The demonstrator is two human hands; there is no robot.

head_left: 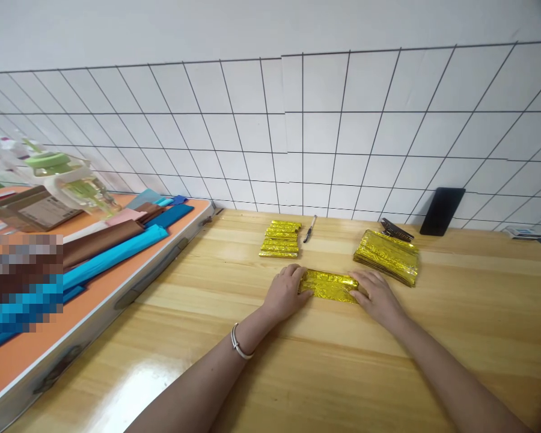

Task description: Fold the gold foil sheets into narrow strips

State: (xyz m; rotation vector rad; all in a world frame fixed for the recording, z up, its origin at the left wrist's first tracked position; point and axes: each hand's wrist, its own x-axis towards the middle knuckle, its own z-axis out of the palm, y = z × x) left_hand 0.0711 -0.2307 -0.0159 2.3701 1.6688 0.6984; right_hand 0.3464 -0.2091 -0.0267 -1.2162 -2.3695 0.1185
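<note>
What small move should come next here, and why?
Probably fold the gold sheet further toward its near edge: the left hand and right hand are at its two ends, its far side looks folded, and its near part looks flat.

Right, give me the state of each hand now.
Left hand: partly closed, holding the left end of the gold foil.
Right hand: partly closed, holding its right end.

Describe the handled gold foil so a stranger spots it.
On the pale wooden table, find the left hand and right hand. Between them lies the rectangular gold foil piece. Unlike the narrow gold foil strips and thick gold foil stack, it alone touches both hands.
</note>
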